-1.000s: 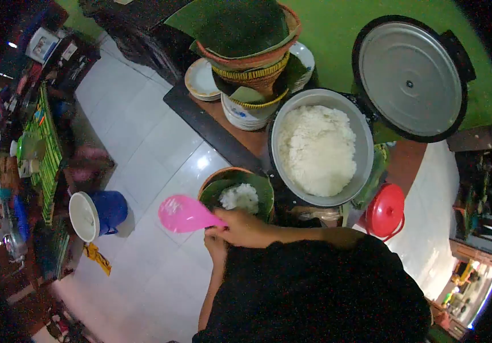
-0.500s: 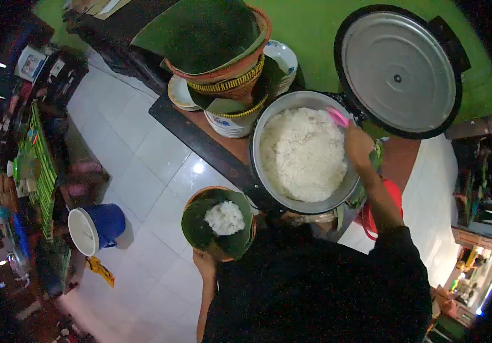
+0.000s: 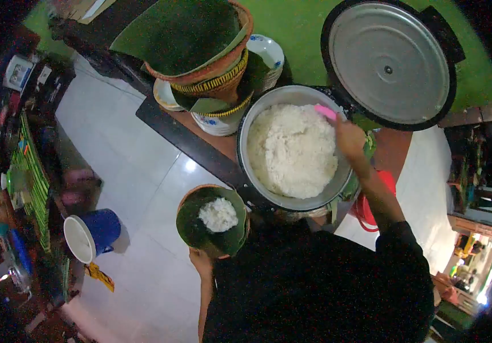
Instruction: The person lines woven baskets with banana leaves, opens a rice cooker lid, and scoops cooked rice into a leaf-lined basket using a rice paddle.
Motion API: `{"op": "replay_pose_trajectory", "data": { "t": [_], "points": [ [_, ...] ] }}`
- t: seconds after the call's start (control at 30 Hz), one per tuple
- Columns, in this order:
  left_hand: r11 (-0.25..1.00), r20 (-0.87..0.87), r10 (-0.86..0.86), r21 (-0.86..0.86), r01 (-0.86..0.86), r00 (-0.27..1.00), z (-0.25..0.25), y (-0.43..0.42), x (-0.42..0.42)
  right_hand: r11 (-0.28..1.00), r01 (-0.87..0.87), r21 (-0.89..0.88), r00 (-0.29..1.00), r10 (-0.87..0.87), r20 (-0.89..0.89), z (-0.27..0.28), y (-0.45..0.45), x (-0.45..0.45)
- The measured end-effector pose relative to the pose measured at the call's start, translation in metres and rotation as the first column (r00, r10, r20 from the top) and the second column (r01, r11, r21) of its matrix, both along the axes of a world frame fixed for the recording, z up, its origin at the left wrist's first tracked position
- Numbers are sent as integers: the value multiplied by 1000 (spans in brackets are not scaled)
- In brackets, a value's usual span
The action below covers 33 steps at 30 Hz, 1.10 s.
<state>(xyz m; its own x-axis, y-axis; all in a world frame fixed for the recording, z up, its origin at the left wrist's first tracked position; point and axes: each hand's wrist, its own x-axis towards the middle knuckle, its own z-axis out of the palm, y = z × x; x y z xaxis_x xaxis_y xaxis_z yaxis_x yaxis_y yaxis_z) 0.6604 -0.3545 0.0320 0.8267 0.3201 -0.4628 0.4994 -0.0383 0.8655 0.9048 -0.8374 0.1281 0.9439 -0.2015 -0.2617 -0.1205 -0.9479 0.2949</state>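
Observation:
My right hand (image 3: 350, 139) grips the pink rice paddle (image 3: 326, 111), whose blade is partly sunk in the rice (image 3: 297, 154) at the upper right of the round metal rice pot (image 3: 250, 182). Held at its lower rim by my left hand (image 3: 201, 263) is a woven basket (image 3: 184, 200) lined with green leaf (image 3: 200, 235). A small mound of white rice (image 3: 218, 215) lies on that leaf. The pot's lid (image 3: 388, 70) stands open behind it.
Stacked leaf-lined baskets (image 3: 214, 84) and plates (image 3: 266, 51) stand on the table (image 3: 186, 146) left of the pot. A red lidded container (image 3: 378, 197) is at the right. A blue bucket (image 3: 102, 228) and a yellow item (image 3: 100, 276) lie left on the floor.
The pink paddle has gone from beside the basket into the pot, in my right hand. The basket appears farther left and its rice is more exposed. The view has shifted.

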Motion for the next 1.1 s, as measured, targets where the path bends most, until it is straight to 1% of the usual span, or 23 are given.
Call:
{"op": "replay_pose_trajectory", "data": {
  "t": [0.03,0.13,0.17,0.23,0.27,0.3,0.33,0.37,0.4,0.47,0.5,0.53,0.57,0.6,0.67,0.7,0.77,0.8,0.83,0.9,0.93,1.03,1.1],
  "points": [
    [1000,15,-9,18,8,1000,4,0,0,1000,29,-10,998,-28,60,8,-5,1],
    [998,85,-39,51,35,996,17,-6,12,991,134,24,991,-133,-28,-47,-7,-20],
    [998,104,-44,54,38,994,22,-8,14,999,-6,39,999,4,52,-53,-2,-23],
    [994,87,-45,107,36,995,30,-5,8,965,-257,55,950,241,199,-68,12,-53],
    [989,77,-21,148,10,997,30,-9,11,881,-474,-16,837,456,301,-100,16,-68],
    [982,71,9,187,-23,997,29,-12,16,906,-414,87,890,383,245,-96,32,-71],
    [986,47,43,158,-50,998,29,-16,20,918,-352,181,930,321,178,-83,51,-62],
    [988,11,77,135,-78,997,32,-19,19,951,-272,147,962,270,29,-65,60,-48],
    [989,-34,93,120,-88,995,37,-16,18,954,-239,181,971,230,68,-45,60,-35],
    [965,-32,65,256,-55,997,41,-17,17,955,-160,249,982,129,135,-18,49,-10],
    [947,-22,54,318,-44,998,41,-21,21,965,-130,227,991,122,47,-24,45,-5],
    [943,-48,32,332,-14,998,51,-24,29,974,-107,201,992,118,-40,-39,42,1],
    [939,-78,14,344,14,997,70,-27,36,981,-89,172,985,112,-131,-58,39,1],
    [938,-80,-8,344,36,997,73,-25,37,945,-210,249,968,238,-86,-110,28,-15],
    [939,-52,-58,335,73,997,68,-17,38,959,-55,278,972,116,-205,-105,65,-17],
    [941,-25,-85,326,89,996,61,-14,37,938,-63,340,983,118,-142,-119,61,-19],
    [930,-64,-64,359,83,996,59,-12,39,822,-108,559,908,311,-281,-120,64,-24],
    [924,-73,-53,374,77,996,56,-12,44,746,-114,656,855,410,-318,-119,65,-21],
    [933,-65,-40,356,61,997,57,-13,47,575,-308,758,905,422,47,-117,69,-37],
    [970,-81,-6,242,25,997,48,-11,47,614,-152,775,936,342,-86,-96,81,-35],
    [982,-93,7,187,11,996,51,-10,50,626,-68,777,943,296,-155,-90,85,-37],
    [953,-147,-36,293,78,988,71,-14,59,523,154,838,915,243,-320,-73,84,-42],
    [936,-104,-45,343,79,994,57,-9,53,537,58,841,898,340,-279,-76,72,-46]
  ]
}}
